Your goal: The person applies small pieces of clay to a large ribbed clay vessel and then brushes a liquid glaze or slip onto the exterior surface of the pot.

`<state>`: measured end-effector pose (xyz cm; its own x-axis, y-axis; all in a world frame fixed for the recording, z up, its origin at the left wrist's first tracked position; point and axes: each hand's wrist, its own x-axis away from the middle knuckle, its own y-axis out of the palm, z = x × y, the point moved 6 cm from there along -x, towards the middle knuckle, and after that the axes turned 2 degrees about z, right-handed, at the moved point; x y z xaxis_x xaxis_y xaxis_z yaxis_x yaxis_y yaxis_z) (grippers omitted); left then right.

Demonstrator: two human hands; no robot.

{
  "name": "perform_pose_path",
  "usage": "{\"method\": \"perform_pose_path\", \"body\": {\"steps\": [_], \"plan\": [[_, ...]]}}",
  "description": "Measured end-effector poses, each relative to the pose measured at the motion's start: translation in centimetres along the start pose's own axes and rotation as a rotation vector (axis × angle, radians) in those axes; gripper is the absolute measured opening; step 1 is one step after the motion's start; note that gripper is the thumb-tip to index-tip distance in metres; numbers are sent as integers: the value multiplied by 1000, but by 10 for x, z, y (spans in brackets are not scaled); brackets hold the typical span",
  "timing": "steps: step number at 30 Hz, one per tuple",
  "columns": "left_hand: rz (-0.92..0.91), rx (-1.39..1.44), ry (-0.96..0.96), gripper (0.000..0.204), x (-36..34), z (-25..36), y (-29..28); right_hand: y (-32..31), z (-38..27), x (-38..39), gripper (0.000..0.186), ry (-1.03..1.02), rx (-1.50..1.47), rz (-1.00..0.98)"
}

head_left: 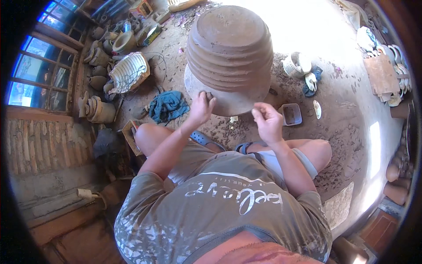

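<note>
A large ribbed brown clay pot (pixel 229 53) stands on a round grey turntable (pixel 228 103) in front of me, its broad flat face up. At the turntable's near left edge is my left hand (pixel 201 109), its fingers curled together around a small dark lump (pixel 209 95) that looks like clay. My right hand (pixel 268 121) hovers by the near right edge, thumb and fingers pinched; whatever they hold, if anything, is too small to tell. Neither hand touches the pot's ribbed wall.
A blue-green cloth (pixel 168 106) lies left of the turntable, near a white ribbed basket-like piece (pixel 130 72). On the right are a clear plastic tub (pixel 291 114) and a white bucket (pixel 297 64). Clay crumbs (pixel 340 147) litter the floor. Several pots (pixel 100 110) line the left wall.
</note>
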<state>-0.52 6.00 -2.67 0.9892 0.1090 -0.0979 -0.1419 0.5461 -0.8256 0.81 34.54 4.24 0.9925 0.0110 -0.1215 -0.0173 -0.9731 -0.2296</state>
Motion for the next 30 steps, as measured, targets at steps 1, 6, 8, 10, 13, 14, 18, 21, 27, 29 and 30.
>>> {"method": "perform_pose_path", "body": {"steps": [1, 6, 8, 10, 13, 14, 18, 21, 27, 29, 30], "plan": [[7, -116, 87, 47, 3, -12, 5, -4, -9, -2, 16, 20, -62, 10], [-160, -350, 192, 51, 2, -10, 17, -12, -25, -16, 22, -18, -140, -30], [-241, -345, 122, 52, -2, -3, 17, -5, -43, -23, 23, -77, -317, 36], [-321, -323, 61, 51, -4, 10, 10, -3, -56, -30, 24, -127, -290, 7], [-359, -248, -26, 47, -5, 20, -4, -6, -74, -37, 23, -214, -107, -15], [-322, -210, -51, 45, -9, 15, -8, -8, -83, -38, 22, -259, -11, -13], [-221, -217, -63, 39, -23, -2, -21, -7, -110, -43, 20, -493, 92, 71], [-279, -376, -44, 84, -18, 13, -27, 0, -113, -53, 23, -535, 50, 135], [-457, -396, -85, 127, -14, 4, 5, 7, -115, -66, 25, -525, 113, 157], [-480, -409, -88, 129, -12, 8, 12, 6, -111, -69, 23, -486, 121, 167], [-487, -431, -77, 130, -9, 14, 9, 8, -111, -71, 22, -469, 124, 170]]}}
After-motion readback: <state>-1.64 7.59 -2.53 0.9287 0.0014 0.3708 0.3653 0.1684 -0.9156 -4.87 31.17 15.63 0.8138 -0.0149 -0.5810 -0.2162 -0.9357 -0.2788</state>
